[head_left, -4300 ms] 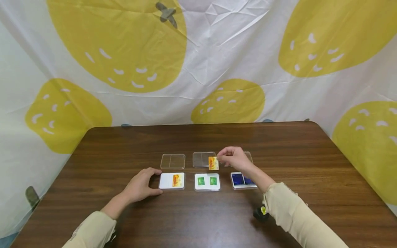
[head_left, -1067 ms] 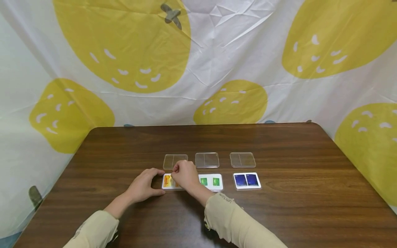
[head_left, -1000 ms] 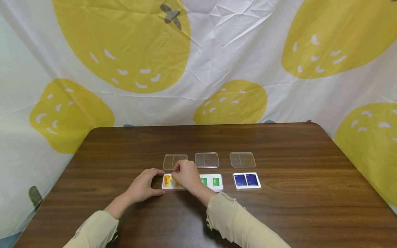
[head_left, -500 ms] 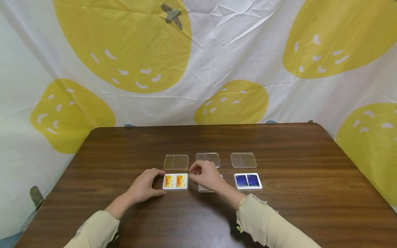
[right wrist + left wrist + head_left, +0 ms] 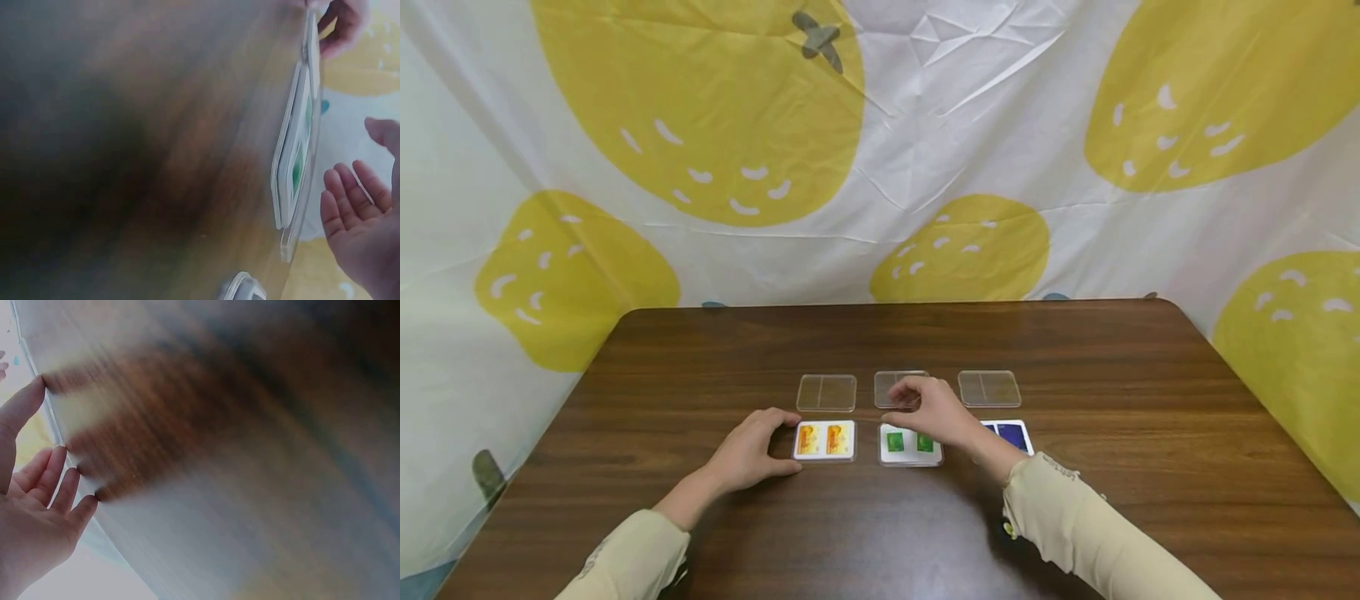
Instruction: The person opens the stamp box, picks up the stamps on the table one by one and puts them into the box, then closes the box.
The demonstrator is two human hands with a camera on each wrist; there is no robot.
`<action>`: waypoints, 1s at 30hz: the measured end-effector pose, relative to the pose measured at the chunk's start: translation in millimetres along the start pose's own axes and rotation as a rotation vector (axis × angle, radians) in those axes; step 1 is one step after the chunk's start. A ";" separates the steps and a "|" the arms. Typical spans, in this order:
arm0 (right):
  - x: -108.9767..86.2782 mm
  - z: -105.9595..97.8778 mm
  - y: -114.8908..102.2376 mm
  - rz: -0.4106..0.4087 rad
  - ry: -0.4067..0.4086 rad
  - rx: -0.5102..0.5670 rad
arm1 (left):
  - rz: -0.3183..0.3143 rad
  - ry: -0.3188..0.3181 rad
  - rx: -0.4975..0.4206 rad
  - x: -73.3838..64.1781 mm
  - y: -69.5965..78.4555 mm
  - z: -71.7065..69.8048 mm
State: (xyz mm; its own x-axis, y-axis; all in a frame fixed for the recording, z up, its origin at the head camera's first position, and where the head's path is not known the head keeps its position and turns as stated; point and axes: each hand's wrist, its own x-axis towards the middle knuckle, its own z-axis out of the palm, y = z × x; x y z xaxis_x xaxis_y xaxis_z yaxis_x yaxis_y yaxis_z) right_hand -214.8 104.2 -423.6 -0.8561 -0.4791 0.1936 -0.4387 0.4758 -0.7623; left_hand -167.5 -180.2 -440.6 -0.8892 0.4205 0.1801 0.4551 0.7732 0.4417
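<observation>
Two orange-and-yellow stamp-like cards lie on the white insert of the left flat case. My left hand holds that case at its left end, index finger at the far corner and thumb at the near one. My right hand hovers over the far side of the middle case, which bears two green cards. In the right wrist view the right hand has its fingers spread loosely, with nothing in them. A right case with two dark blue cards is partly hidden behind the right forearm.
Three clear plastic lids lie in a row behind the cases: left lid, middle lid, partly covered by the right hand, and right lid. All sit on a dark wooden table before a fruit-patterned cloth.
A second orange card has gone onto the left case. My right hand has let it go and moved right, over the middle case. My left hand stays at the left case.
</observation>
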 end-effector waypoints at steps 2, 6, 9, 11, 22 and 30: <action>5.5 -0.2 3.3 -0.006 -0.013 -0.002 | 0.002 0.002 0.001 0.1 -0.3 0.6; 17.4 1.5 9.1 -0.011 -0.039 -0.006 | 0.004 0.001 0.002 0.4 -0.6 0.8; 26.4 4.4 10.4 -0.006 -0.075 -0.020 | -0.002 -0.004 -0.001 0.3 -0.5 0.7; 32.0 7.0 9.2 0.006 -0.096 -0.047 | -0.005 -0.004 -0.002 0.3 -0.6 0.8; 55.5 22.6 1.7 0.016 -0.099 -0.117 | 0.006 0.011 -0.013 0.4 0.2 0.4; 63.4 30.8 3.6 0.060 -0.145 -0.172 | 0.003 0.030 -0.016 -1.0 -0.9 0.7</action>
State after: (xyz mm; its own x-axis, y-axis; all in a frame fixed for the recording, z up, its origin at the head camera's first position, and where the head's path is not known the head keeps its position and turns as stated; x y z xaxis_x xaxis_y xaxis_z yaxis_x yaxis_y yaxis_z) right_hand -262.3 52.8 -433.0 -0.8392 -0.5414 0.0512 -0.4391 0.6190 -0.6512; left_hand -167.0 -181.0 -441.9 -0.8888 0.4087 0.2075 0.4576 0.7641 0.4548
